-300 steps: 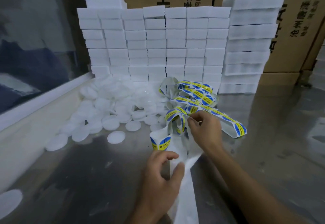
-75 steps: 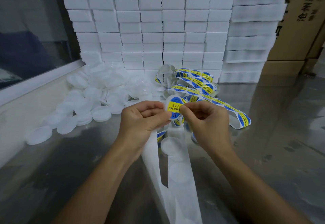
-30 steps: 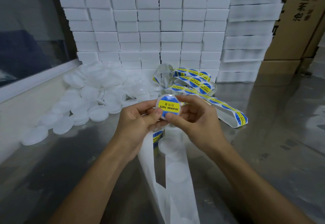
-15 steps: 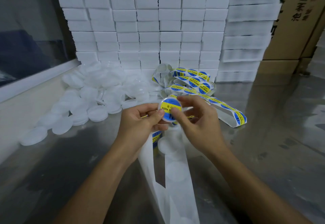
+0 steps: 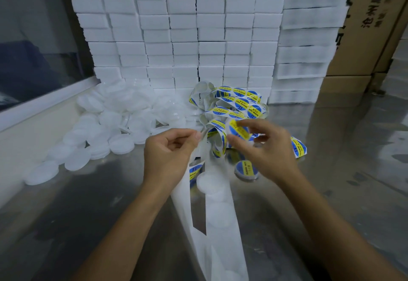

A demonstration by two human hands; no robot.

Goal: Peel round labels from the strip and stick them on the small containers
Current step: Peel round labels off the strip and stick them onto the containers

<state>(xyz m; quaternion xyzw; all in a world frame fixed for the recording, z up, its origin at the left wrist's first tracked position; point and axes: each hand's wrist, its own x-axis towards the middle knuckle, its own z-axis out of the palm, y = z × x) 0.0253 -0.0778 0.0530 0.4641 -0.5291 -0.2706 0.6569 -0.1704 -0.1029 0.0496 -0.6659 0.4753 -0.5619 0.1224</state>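
While the left hand (image 5: 170,157) pinches the white backing of the label strip (image 5: 217,210), the right hand (image 5: 262,150) pinches a round label (image 5: 238,130) in its fingers above the counter (image 5: 88,214); a labelled container (image 5: 246,170) sits just beneath, unlabelled containers (image 5: 114,126) heaped far left.

Two bare forearms enter from the bottom edge — no sleeves, cuffs or gloves anywhere along them. The left hand (image 5: 170,154) and the right hand (image 5: 265,150) are bare too: no rings, no watch, no wristband, no bandage. The nails are short and unpainted — one shows plainly at the left thumb tip. Nothing else of the person is in view.
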